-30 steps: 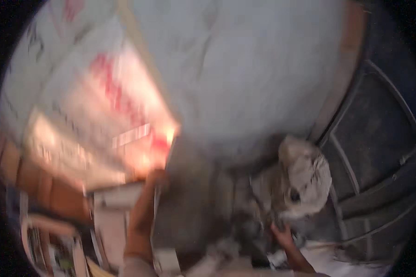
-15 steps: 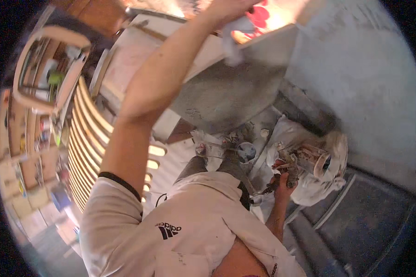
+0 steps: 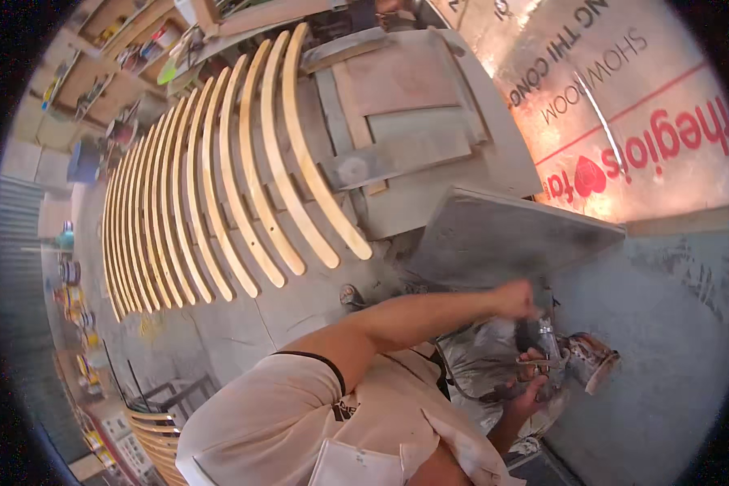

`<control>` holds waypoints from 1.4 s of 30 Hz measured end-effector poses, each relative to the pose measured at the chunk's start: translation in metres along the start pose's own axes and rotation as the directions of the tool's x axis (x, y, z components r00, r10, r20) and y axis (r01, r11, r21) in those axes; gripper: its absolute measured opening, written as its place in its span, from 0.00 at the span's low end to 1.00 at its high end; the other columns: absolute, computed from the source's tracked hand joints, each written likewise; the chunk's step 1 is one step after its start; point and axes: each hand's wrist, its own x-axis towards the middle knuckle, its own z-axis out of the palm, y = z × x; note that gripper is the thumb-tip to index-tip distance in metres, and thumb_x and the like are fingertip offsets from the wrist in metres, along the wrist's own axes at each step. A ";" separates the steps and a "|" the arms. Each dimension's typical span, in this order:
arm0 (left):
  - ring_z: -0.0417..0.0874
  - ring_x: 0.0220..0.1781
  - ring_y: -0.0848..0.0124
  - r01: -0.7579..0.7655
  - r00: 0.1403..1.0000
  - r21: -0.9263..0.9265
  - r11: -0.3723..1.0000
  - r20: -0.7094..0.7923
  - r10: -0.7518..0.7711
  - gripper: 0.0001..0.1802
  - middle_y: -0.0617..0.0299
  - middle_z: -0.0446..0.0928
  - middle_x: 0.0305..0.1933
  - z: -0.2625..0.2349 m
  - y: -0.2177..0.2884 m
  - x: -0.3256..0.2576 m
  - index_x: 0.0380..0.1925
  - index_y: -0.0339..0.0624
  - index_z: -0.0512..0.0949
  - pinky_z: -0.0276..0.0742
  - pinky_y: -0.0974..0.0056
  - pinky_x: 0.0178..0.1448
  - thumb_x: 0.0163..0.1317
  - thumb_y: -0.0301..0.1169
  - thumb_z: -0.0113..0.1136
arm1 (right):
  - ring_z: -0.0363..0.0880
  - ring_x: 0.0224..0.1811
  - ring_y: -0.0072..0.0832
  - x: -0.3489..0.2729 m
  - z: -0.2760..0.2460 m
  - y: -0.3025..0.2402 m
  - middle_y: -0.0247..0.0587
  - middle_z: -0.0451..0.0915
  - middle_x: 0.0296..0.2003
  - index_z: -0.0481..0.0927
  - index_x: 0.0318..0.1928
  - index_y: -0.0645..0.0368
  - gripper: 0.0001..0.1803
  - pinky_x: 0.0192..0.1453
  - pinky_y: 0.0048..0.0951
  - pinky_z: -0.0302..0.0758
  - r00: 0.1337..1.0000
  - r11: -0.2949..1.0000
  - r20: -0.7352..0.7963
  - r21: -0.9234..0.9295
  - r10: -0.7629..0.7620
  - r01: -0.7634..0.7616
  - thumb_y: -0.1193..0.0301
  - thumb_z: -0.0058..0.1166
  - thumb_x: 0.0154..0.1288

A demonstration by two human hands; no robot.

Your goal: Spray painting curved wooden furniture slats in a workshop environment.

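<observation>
The left hand gripped the lower edge of a flat grey panel (dusty, matte). The right hand seemed clamped on a metal spray gun just below, near curved pale wooden slats.

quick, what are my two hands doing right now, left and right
Left hand: closed, against the edge of the grey board.
Right hand: closed around a paint spray gun.
</observation>
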 end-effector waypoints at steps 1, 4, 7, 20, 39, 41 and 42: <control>0.81 0.30 0.58 -0.097 0.993 0.097 0.991 0.084 0.089 0.22 0.51 0.83 0.31 0.013 -0.029 -0.009 0.31 0.38 0.83 0.77 0.52 0.37 0.62 0.49 0.61 | 0.80 0.44 0.28 0.000 0.007 -0.009 0.45 0.79 0.47 0.70 0.56 0.67 0.36 0.29 0.28 0.77 0.999 0.999 -0.001 0.038 0.039 -0.039 0.44 0.53 0.66; 0.79 0.48 0.67 -0.093 0.873 -0.261 0.961 0.443 0.205 0.26 0.60 0.81 0.46 0.031 -0.078 -0.061 0.53 0.47 0.79 0.77 0.58 0.45 0.59 0.49 0.64 | 0.81 0.41 0.29 0.007 0.048 -0.030 0.48 0.80 0.46 0.71 0.56 0.69 0.36 0.24 0.25 0.75 0.997 0.994 -0.042 -0.090 -0.062 0.058 0.45 0.52 0.67; 0.75 0.51 0.72 0.030 0.669 -0.252 0.967 0.725 0.168 0.28 0.66 0.81 0.47 0.045 -0.093 -0.100 0.54 0.45 0.79 0.76 0.58 0.48 0.62 0.53 0.61 | 0.81 0.40 0.28 0.010 0.073 -0.037 0.48 0.80 0.48 0.72 0.56 0.70 0.36 0.23 0.24 0.74 0.997 0.993 -0.051 -0.102 -0.057 0.052 0.45 0.52 0.67; 0.85 0.45 0.54 0.656 0.737 0.366 0.660 -0.122 -0.665 0.18 0.48 0.83 0.42 0.005 -0.277 -0.350 0.38 0.42 0.84 0.80 0.50 0.47 0.56 0.41 0.56 | 0.79 0.41 0.17 0.063 0.189 -0.098 0.41 0.81 0.45 0.74 0.54 0.63 0.27 0.22 0.16 0.65 0.992 0.969 0.045 -0.214 -0.119 0.126 0.51 0.46 0.73; 0.84 0.46 0.55 0.869 0.167 -0.388 0.308 -0.356 -0.919 0.20 0.52 0.83 0.41 0.150 -0.285 -0.594 0.38 0.49 0.83 0.80 0.52 0.49 0.51 0.48 0.65 | 0.81 0.39 0.23 0.097 0.359 -0.117 0.40 0.82 0.40 0.76 0.53 0.63 0.20 0.22 0.19 0.68 0.772 0.964 0.622 -0.101 -0.130 0.244 0.60 0.51 0.72; 0.83 0.50 0.55 0.911 -0.040 -0.404 0.084 -0.290 -0.956 0.17 0.53 0.82 0.46 0.199 -0.288 -0.625 0.41 0.50 0.83 0.79 0.52 0.54 0.54 0.43 0.59 | 0.81 0.39 0.23 0.147 0.368 -0.120 0.40 0.82 0.42 0.75 0.55 0.63 0.21 0.22 0.18 0.68 0.718 0.968 0.683 -0.062 -0.137 0.243 0.59 0.50 0.73; 0.83 0.51 0.55 0.913 -0.111 -0.409 -0.007 -0.233 -0.966 0.17 0.55 0.82 0.48 0.211 -0.281 -0.637 0.41 0.48 0.84 0.78 0.52 0.55 0.55 0.43 0.58 | 0.81 0.39 0.22 0.166 0.377 -0.121 0.39 0.82 0.44 0.75 0.56 0.63 0.22 0.24 0.18 0.69 0.728 0.968 0.669 -0.050 -0.150 0.246 0.58 0.49 0.73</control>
